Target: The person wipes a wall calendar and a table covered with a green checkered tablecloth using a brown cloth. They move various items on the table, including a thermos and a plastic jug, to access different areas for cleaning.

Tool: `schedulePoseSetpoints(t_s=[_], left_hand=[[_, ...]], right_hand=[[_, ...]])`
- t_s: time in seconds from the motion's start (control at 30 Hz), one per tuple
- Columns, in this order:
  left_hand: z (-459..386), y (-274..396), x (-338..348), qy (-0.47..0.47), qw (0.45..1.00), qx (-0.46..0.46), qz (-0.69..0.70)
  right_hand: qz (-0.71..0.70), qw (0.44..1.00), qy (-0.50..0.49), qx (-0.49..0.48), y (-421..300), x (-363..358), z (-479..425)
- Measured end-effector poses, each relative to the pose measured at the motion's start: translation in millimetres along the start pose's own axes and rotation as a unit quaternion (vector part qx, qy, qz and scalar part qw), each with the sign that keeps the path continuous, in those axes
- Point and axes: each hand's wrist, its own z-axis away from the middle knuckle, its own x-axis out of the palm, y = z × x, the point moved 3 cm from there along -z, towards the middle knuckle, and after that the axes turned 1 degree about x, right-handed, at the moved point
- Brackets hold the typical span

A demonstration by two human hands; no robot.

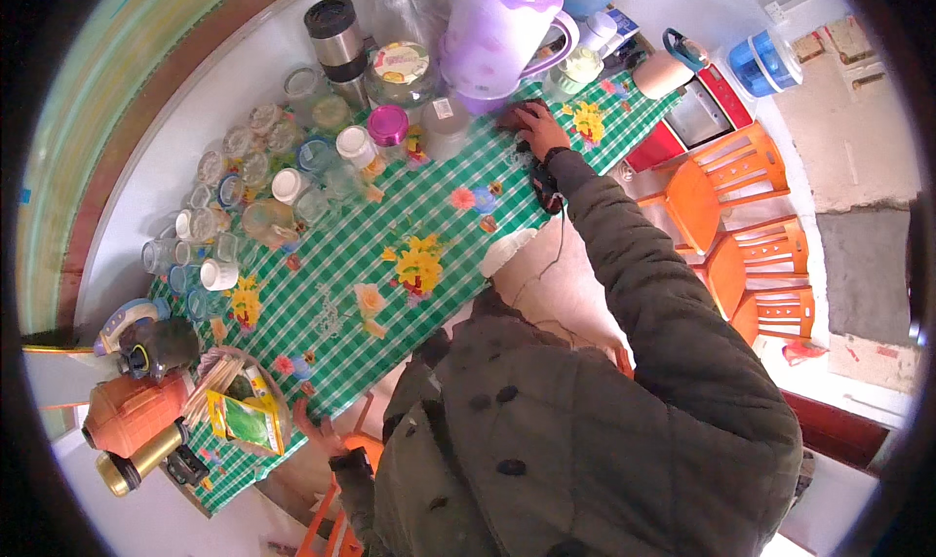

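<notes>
My right hand (540,131) reaches to the far side of the table. Its fingers close over a dark brown item (522,111), perhaps a cloth, at the foot of a purple thermos jug (497,38). Under my right wrist lies a black device (544,190) with a thin cord hanging off the table edge. At the near left edge, my left hand (319,427) has its fingers apart and holds nothing. Beside it sits a round basket (281,392) with wooden sticks (213,385) and a yellow-green packet (245,419). A green checked tablecloth (344,264) covers the table.
Several glass jars (256,169) crowd the wall side, with a pink-lidded jar (388,126) and a steel tumbler (336,42). An orange clay-coloured vessel (135,411) and a gold flask (139,458) occupy the left end. Orange chairs (695,202) stand right, near a red cabinet (651,148).
</notes>
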Motion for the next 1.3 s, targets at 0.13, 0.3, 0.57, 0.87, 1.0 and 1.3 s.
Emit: schedulePoseSetpoints(t_s=[0.13, 0.3, 0.57, 0.87, 1.0, 1.3], left_hand=[[1, 11, 2, 0.005, 1.000, -0.020, 0.021], [5, -5, 6, 0.026, 1.000, 0.009, 0.000], [-2, 2, 6, 0.021, 0.999, -0.022, 0.040], [-2, 4, 11, 0.044, 0.994, -0.084, 0.051], [-2, 11, 16, 0.062, 0.993, -0.083, 0.052], [1, 7, 16, 0.064, 0.993, -0.060, 0.084]], right_hand=[[-0.010, 0.997, 0.012, -0.074, -22, 0, 39], [0.012, 0.987, -0.032, -0.156, -85, -15, 143], [-0.119, 0.982, 0.007, -0.149, 19, -43, 107], [-0.017, 0.997, 0.032, 0.063, 144, -44, 64], [-0.066, 0.992, 0.072, -0.081, 76, -14, 98], [-0.103, 0.962, -0.090, -0.235, -123, -9, 189]])
